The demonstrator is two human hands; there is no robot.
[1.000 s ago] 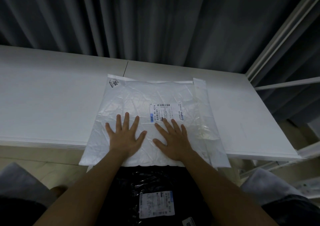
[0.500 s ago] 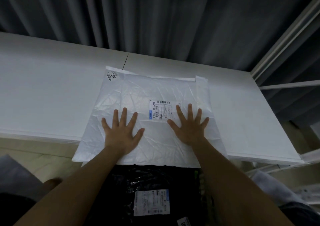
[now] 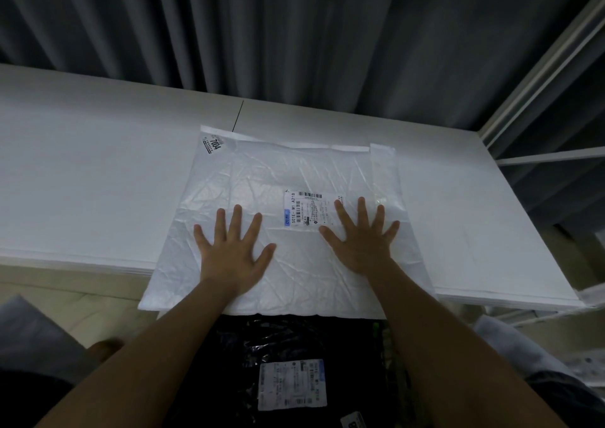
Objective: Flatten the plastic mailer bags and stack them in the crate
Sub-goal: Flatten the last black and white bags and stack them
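A white plastic mailer bag (image 3: 284, 172) lies flat on the white table (image 3: 98, 172), its near edge hanging over the table's front. It carries a shipping label (image 3: 307, 208) right of centre. My left hand (image 3: 234, 250) presses flat on the bag's near left part, fingers spread. My right hand (image 3: 363, 239) presses flat on the bag's right part, fingers spread, index finger over the label's right edge. Below the table edge, between my arms, lies a black mailer bag (image 3: 288, 372) with a white label (image 3: 293, 383); I cannot tell whether it lies in a crate.
Dark grey curtains (image 3: 294, 34) hang behind the table. A white frame (image 3: 540, 67) rises at the right. A seam (image 3: 238, 115) divides the tabletop behind the bag. My knees in grey fabric (image 3: 29, 336) show at both lower corners.
My right hand has slid to the right across the bag, from beside my left hand to the label's right edge. My left hand has stayed almost in place.
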